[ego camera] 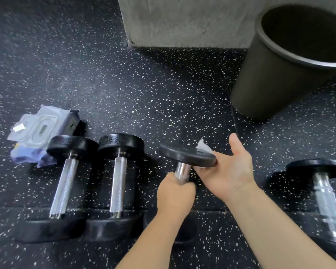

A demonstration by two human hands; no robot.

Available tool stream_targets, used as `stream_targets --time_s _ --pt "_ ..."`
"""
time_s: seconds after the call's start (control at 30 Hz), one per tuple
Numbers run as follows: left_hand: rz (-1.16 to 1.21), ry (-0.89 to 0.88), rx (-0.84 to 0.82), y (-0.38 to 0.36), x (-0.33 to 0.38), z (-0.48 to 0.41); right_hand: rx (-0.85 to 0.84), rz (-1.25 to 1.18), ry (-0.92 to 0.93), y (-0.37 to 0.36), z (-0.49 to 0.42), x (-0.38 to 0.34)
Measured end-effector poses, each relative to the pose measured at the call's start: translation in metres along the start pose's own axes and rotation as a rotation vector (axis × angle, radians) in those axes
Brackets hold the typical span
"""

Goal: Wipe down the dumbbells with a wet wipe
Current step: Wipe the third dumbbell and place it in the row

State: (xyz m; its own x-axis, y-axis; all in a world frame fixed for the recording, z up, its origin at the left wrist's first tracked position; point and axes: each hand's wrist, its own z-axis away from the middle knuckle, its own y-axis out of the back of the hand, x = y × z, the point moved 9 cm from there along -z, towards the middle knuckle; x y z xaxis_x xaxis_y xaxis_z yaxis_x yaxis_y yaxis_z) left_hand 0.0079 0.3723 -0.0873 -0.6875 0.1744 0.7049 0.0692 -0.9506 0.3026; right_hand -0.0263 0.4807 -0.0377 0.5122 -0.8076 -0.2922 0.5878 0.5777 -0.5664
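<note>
My left hand [175,193] grips the chrome handle of a black dumbbell [186,155], which is tilted up off the floor. My right hand [226,169] wraps the far weight head from the right, palm up, holding a white wet wipe [203,146] against the head's far face; only a corner of the wipe shows. Two more dumbbells [65,183] [118,183] lie side by side on the floor to the left. Another dumbbell [327,199] lies at the right.
A pale pack of wet wipes [39,133] lies on the speckled black rubber floor [144,94] at the left, behind the dumbbells. A black round bin [275,74] stands at the upper right beside a grey concrete block [182,20].
</note>
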Motion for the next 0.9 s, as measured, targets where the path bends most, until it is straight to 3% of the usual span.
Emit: stream_targets --time_s 0.2,0.4,0.5,0.7,0.9 --pt "0.2 0.096 -0.129 -0.02 -0.005 0.004 -0.175 0.026 0.104 -0.014 0.019 -0.01" --pt "0.106 0.048 -0.168 -0.036 0.0 0.005 0.126 0.007 0.066 0.013 -0.003 -0.016" --pt "0.112 0.006 -0.166 -0.039 0.003 0.004 0.116 -0.033 0.065 0.016 0.005 -0.021" --pt "0.131 -0.012 -0.143 -0.032 -0.002 0.003 -0.089 0.005 0.108 0.0 0.039 -0.016" --pt "0.047 0.073 -0.205 -0.028 -0.009 0.004 0.021 0.121 -0.057 0.011 -0.003 -0.008"
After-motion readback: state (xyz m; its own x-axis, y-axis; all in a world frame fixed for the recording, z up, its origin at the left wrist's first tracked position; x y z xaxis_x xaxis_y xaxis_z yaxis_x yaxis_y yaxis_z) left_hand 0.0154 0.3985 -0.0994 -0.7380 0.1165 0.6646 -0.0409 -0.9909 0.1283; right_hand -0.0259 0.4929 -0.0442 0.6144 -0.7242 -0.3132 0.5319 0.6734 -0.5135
